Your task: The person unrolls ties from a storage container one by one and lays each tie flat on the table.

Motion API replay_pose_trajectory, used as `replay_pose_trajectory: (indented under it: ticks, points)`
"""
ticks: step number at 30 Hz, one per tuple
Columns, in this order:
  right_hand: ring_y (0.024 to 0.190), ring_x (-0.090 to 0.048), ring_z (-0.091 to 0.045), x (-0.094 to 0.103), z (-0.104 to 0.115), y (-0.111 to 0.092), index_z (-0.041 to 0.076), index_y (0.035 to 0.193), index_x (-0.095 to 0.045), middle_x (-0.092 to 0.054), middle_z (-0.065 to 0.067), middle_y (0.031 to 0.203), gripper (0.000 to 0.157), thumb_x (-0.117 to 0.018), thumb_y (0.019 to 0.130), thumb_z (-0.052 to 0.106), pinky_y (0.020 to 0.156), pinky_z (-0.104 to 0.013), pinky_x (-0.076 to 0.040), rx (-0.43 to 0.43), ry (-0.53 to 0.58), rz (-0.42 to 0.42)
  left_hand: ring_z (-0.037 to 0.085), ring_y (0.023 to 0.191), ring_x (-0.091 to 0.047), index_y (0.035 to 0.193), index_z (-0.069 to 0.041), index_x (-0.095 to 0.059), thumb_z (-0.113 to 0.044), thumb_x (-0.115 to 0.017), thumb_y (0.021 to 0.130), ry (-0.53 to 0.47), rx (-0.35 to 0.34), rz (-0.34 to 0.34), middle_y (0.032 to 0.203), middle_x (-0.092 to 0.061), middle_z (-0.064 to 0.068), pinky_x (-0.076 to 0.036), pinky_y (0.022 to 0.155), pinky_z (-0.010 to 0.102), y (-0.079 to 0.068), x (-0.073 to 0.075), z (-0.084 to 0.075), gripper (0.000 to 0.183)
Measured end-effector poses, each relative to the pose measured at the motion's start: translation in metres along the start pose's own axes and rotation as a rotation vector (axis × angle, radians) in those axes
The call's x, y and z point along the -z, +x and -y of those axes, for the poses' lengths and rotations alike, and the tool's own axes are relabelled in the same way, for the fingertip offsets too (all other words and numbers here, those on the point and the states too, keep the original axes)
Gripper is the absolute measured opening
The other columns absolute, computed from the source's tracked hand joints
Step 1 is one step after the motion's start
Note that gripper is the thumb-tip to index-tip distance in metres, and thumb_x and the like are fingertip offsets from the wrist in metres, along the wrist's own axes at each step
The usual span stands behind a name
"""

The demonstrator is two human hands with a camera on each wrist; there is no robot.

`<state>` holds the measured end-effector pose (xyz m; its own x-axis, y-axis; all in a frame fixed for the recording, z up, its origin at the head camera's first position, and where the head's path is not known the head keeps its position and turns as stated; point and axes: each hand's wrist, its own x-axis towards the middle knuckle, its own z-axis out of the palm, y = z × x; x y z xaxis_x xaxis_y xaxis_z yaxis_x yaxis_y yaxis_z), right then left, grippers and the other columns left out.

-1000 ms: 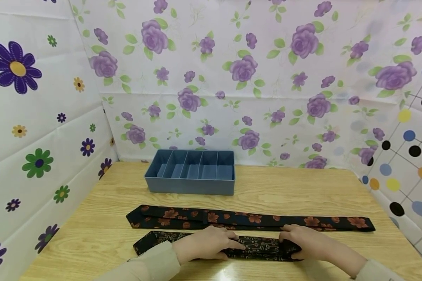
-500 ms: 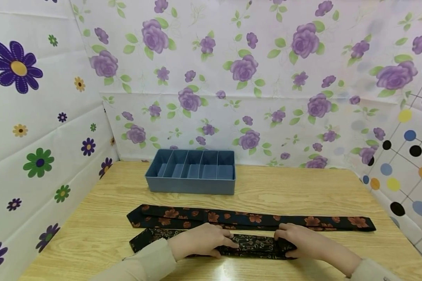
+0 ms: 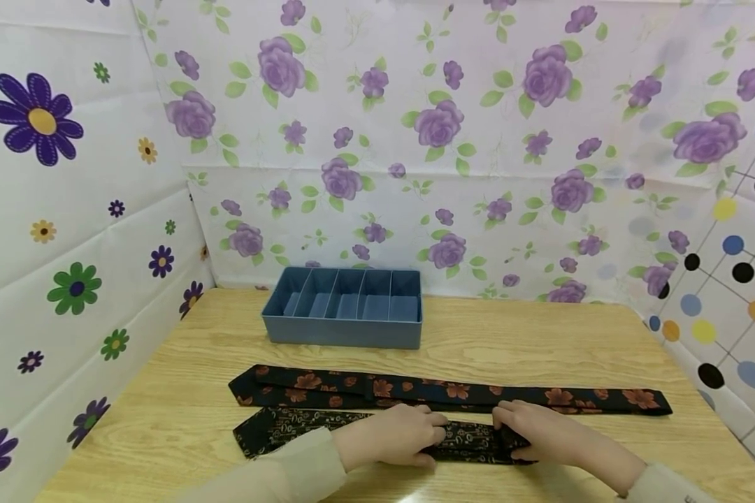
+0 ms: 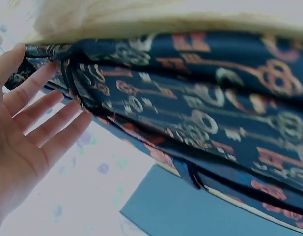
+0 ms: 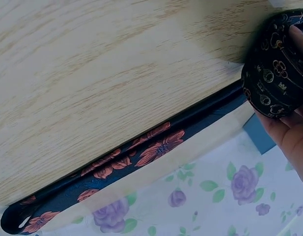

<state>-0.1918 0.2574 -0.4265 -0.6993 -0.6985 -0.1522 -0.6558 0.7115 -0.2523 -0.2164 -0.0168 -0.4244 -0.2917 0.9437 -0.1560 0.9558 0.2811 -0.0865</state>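
A black necktie (image 3: 317, 420) patterned with small keys and rings lies lengthwise near the table's front, its pointed end to the left. My right hand (image 3: 544, 436) grips its bunched right end; in the right wrist view the thumb lies over the rounded bundle of the key-patterned necktie (image 5: 271, 73), fingers beneath. My left hand (image 3: 398, 434) rests at the middle of this necktie. Seen from the left wrist, that hand (image 4: 36, 132) has its fingers spread and nearly straight, tips at the cloth's edge. Just behind lies a second dark necktie (image 3: 456, 391) with orange flowers, stretched out and folded double.
A blue-grey box (image 3: 346, 332) with several compartments stands at the back of the wooden table (image 3: 509, 342), left of centre. Flower-printed sheeting (image 3: 377, 140) hangs behind the table, and more printed sheeting encloses both sides.
My left hand slides right along the key-patterned necktie during the last half second. Earlier, that necktie and my right hand shifted slightly left and away from me. The flowered necktie stays put.
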Motion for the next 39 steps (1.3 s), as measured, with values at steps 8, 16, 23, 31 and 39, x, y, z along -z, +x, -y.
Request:
replay_pose_trajectory:
  ticks: [8, 16, 23, 31, 39]
  points:
    - [0.082, -0.055, -0.003, -0.001, -0.002, 0.001, 0.018, 0.101, -0.062, -0.055, 0.008, 0.096, 0.026, -0.076, 0.079, 0.020, 0.064, -0.020, -0.050, 0.037, -0.001, -0.007, 0.008, 0.133, -0.043, 0.138, -0.025, -0.045, -0.040, -0.051, 0.095, -0.067, -0.057, 0.048, 0.146, -0.043, -0.006, -0.042, 0.101, 0.016, 0.014, -0.007, 0.000, 0.045]
    - [0.077, -0.049, 0.003, -0.006, -0.003, -0.001, 0.022, 0.091, -0.055, -0.050, 0.013, 0.090, 0.027, -0.078, 0.077, 0.020, 0.061, -0.019, -0.048, 0.049, 0.018, -0.019, 0.005, 0.120, -0.054, 0.137, -0.029, -0.050, -0.035, -0.053, 0.095, -0.045, -0.059, 0.036, 0.139, -0.050, -0.006, -0.048, 0.090, 0.014, 0.020, -0.008, -0.004, 0.042]
    - [0.078, -0.051, 0.001, -0.002, -0.006, -0.004, 0.023, 0.092, -0.052, -0.052, 0.014, 0.089, 0.031, -0.078, 0.076, 0.019, 0.060, -0.021, -0.048, 0.040, 0.023, -0.006, 0.006, 0.120, -0.055, 0.136, -0.031, -0.050, -0.036, -0.054, 0.095, -0.039, -0.039, 0.061, 0.139, -0.050, -0.007, -0.049, 0.088, 0.015, 0.023, -0.003, -0.005, 0.042]
    - [0.088, -0.062, -0.015, -0.003, -0.010, -0.008, 0.024, 0.092, -0.061, -0.061, -0.008, 0.108, 0.025, -0.079, 0.074, 0.022, 0.064, -0.023, -0.052, 0.023, -0.035, 0.001, 0.009, 0.122, -0.054, 0.136, -0.030, -0.051, -0.034, -0.055, 0.095, -0.054, -0.032, 0.051, 0.139, -0.050, -0.006, -0.049, 0.090, 0.017, 0.022, -0.003, -0.005, 0.042]
    - [0.100, -0.062, -0.034, -0.003, -0.011, -0.013, 0.022, 0.084, -0.049, -0.061, -0.019, 0.116, 0.034, -0.080, 0.073, 0.016, 0.064, -0.026, -0.052, 0.041, -0.028, -0.019, 0.008, 0.122, -0.053, 0.136, -0.030, -0.051, -0.035, -0.055, 0.094, -0.046, -0.034, 0.037, 0.138, -0.051, -0.006, -0.050, 0.090, 0.017, 0.022, -0.005, -0.005, 0.042]
